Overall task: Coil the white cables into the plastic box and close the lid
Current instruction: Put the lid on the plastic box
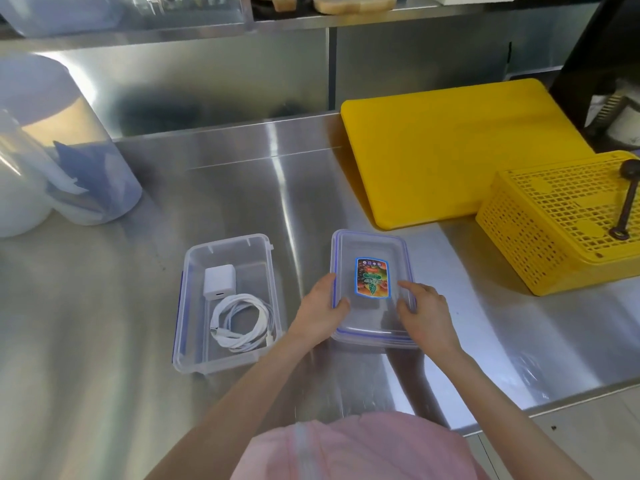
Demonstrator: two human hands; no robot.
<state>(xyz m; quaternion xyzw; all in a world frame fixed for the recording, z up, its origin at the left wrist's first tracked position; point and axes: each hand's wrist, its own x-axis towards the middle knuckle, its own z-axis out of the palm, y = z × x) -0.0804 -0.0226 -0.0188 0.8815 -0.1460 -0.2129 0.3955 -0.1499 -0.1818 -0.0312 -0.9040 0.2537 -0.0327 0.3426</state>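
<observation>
Your left hand (320, 306) grips the left long edge of the lid (372, 289): the thumb lies on top, near the lower left corner of the sticker, and the other fingers seem to go under the rim, though I cannot see them. Your right hand (424, 311) takes the opposite long edge, with the fingertips (403, 285) pressing on the top face just right of the sticker. So both hands are closed on the lid, one on each side. Whether it is already raised from the steel counter (138, 393) or only resting on it, I cannot tell.

Between your two thumbs is the label (372, 277), a blue-framed sticker with coloured pictures and small icons at the top. The writing on it is too small to read, and no brand can be made out.

Left of your left hand, well apart from the lid, stands the open plastic box (194, 344). Inside it the white cables (242, 322) already lie coiled in the near half, with a white charger block (219, 281) beyond them.

I judge the coiling is done and you are at the closing step. Next you must carry the lid to the left over the box, match its corners to the rim, and press it down, then likely snap the blue clips, keeping the cable loops below the rim.
</observation>
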